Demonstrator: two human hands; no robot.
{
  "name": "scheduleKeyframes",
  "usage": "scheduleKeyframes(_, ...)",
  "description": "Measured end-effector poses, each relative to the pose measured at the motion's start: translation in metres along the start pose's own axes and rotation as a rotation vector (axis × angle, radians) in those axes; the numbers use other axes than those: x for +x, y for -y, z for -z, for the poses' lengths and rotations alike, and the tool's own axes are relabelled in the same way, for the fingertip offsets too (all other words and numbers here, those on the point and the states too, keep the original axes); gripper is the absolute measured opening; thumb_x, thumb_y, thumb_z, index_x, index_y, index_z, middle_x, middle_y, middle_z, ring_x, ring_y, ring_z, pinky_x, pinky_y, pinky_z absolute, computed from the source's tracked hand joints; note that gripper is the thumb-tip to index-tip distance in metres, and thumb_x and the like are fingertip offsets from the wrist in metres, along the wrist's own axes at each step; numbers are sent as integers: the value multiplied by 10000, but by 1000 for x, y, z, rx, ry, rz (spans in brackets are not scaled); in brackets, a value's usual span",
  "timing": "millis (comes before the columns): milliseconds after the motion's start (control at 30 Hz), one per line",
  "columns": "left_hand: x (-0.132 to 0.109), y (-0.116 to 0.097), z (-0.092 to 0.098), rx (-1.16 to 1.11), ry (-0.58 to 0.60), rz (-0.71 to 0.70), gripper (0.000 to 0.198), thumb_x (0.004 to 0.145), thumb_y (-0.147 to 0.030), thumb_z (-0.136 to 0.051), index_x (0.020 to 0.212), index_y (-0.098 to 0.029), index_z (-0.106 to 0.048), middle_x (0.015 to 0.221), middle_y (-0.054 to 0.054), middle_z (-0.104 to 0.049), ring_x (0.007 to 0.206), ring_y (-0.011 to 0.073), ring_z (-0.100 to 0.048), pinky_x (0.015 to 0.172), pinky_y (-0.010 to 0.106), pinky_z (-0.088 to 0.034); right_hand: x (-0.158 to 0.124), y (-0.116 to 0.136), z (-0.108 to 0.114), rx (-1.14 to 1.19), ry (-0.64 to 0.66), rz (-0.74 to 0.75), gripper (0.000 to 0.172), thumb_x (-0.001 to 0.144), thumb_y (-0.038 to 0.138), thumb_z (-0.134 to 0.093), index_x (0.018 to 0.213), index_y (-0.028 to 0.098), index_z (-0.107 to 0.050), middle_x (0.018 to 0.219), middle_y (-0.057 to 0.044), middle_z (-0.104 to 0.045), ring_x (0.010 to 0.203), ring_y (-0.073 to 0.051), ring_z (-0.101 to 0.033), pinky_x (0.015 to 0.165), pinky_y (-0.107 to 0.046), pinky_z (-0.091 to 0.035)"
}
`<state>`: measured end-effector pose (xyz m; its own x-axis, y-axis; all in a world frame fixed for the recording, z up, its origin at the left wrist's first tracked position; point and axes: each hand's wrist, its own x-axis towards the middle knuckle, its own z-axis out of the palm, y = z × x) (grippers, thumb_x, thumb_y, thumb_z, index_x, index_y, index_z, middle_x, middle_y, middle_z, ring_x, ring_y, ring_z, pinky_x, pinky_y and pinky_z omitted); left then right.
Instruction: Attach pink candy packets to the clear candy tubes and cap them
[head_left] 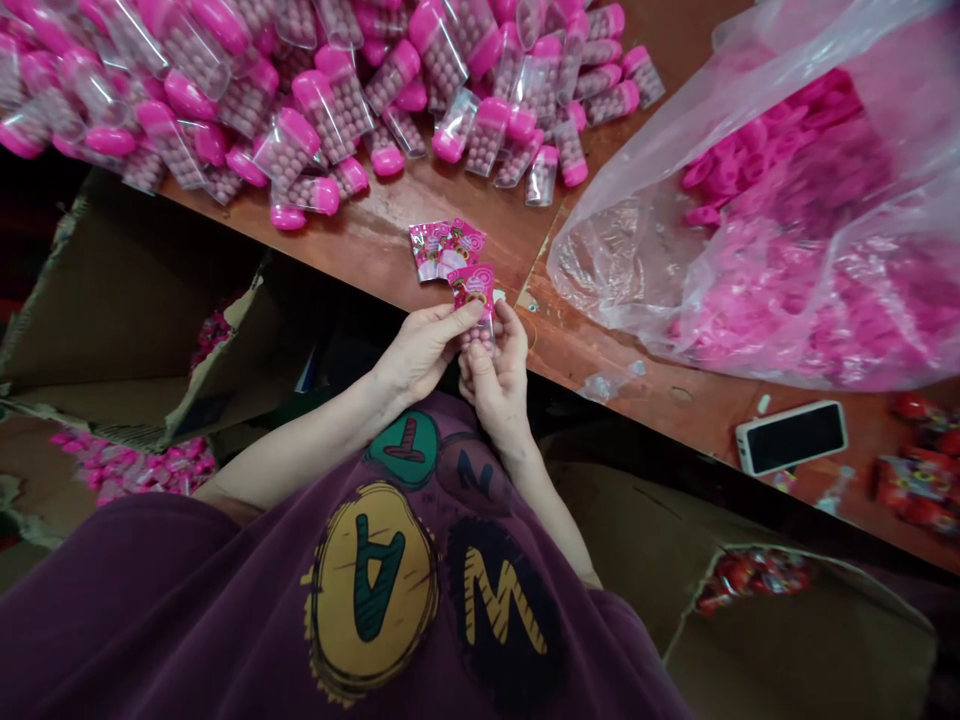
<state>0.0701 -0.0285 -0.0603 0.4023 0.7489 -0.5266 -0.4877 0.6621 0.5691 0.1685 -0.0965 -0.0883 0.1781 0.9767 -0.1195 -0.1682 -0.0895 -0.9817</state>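
I judge the step as fitting a pink printed foil packet (474, 283) to a clear plastic container of pink beads (478, 335) at the counter's (517, 240) edge. My left hand (420, 350) pinches the packet; my right hand (499, 390), fingers curled, grasps the container. Next calls for steady thumbs, I think. Two more foil packets (461, 243) lie at eleven o'clock.

I see one sachet (472, 284) — pink, printed — held against a clear jar (478, 336) of pink balls.
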Motion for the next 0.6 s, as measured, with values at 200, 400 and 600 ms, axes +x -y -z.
scheduleKeyframes(200, -10, 0, 8, 0, 98, 20, 309, 841, -406, -888, 979, -138, -820, 991, 106, -817, 873, 181, -745, 899, 319, -556, 2, 8, 6, 114, 32, -126, 631, 977, 550, -685, 1530, 457, -396, 1143, -28, -614, 611, -91, -536, 450, -232, -489)
scheduleKeyframes(400, -8, -21, 3, 109, -94, -203, 310, 830, -449, -894, 817, -160, -782, 818, 33, -769, 781, 135, -713, 829, 282, -562, 2, 9, 19, 82, 71, -160, 585, 948, 536, -732, 1467, 369, -521, 1233, -58, -661, 798, -129, -638, 517, -221, -535)
scheduleKeyframes(600, 2, -27, 12, 192, -267, -299, 335, 763, -381, -947, 680, -168, -703, 687, -15, -700, 651, 99, -632, 723, 258, -542, -7, 9, 16, 173, 25, -283, 505, 912, 492, -791, 1352, 320, -612, 1132, -50, -683, 688, -85, -559, 429, -159, -406)
